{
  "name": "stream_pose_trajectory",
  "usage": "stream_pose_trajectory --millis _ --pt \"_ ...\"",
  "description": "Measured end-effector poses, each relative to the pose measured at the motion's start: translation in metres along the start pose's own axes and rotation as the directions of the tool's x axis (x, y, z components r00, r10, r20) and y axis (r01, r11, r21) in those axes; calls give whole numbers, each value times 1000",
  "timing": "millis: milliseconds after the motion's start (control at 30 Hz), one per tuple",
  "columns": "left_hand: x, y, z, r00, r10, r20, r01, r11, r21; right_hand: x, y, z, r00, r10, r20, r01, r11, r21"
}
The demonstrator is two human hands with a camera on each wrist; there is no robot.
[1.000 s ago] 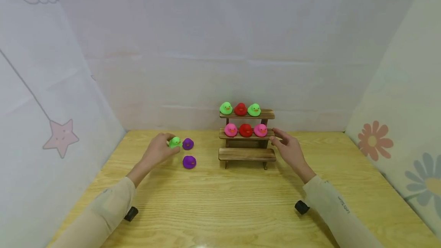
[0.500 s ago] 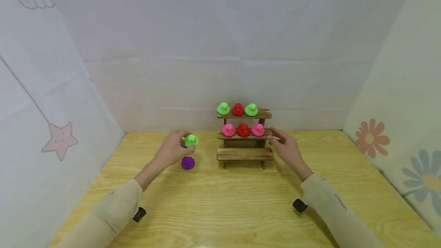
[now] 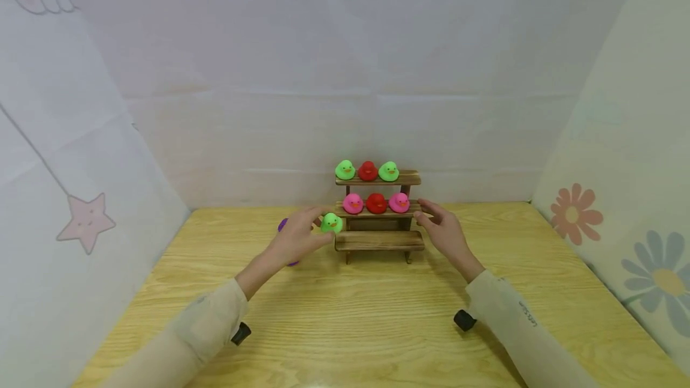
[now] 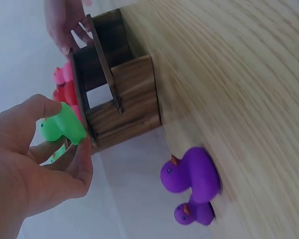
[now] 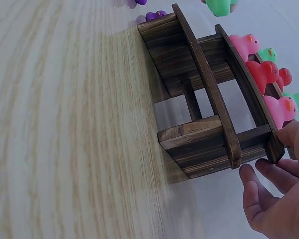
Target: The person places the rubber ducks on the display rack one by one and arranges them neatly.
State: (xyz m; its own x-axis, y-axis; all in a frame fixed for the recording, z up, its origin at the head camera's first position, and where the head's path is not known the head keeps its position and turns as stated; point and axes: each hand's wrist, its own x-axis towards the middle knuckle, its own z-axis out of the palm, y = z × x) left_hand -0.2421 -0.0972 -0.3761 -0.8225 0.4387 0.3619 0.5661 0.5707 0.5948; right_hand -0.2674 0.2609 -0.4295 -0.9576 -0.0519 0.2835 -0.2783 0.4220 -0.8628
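Note:
My left hand (image 3: 297,238) pinches a green rubber duck (image 3: 331,223) between thumb and fingers. The duck is in the air at the left side of a three-tier wooden display stand (image 3: 380,241), just in front of its middle shelf. My right hand (image 3: 446,233) holds the right end of that middle shelf, thumb in front and fingers behind. On the top shelf sit two green ducks with a red duck (image 3: 368,171) between them. Two pink ducks flank another red duck (image 3: 377,203) on the middle shelf. The lowest shelf bears no duck.
Two purple ducks (image 4: 194,174) are on the wooden table (image 3: 345,322) to the left of the stand, mostly hidden behind my left hand in the head view. A pale cloth (image 3: 259,136) hangs behind the table and at both sides.
My left hand has carried the green duck rightward from beside the purple ducks to the stand. My right hand has stayed at the shelf end; the head view has shifted slightly.

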Motion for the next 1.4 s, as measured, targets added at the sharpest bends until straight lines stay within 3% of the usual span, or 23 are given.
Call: stream_pose_trajectory --millis 300,500,700,1000,1400 --pt "10 9 24 994 60 89 -59 998 -13 -2 0 1 1000 -6 6 6 1000 19" --pt "15 7 38 989 85 125 -84 996 -12 -4 1 0 1000 -4 6 4 1000 11" --pt "16 6 47 983 60 176 -65 998 20 -5 1 0 1000 4 8 -4 1000 8" --pt "15 5 52 981 53 185 -63 997 49 -5 2 -1 1000 -4 8 4 1000 -4" --pt "15 11 56 987 -71 141 61 995 76 -1 1 -2 1000 -14 8 14 1000 -13"
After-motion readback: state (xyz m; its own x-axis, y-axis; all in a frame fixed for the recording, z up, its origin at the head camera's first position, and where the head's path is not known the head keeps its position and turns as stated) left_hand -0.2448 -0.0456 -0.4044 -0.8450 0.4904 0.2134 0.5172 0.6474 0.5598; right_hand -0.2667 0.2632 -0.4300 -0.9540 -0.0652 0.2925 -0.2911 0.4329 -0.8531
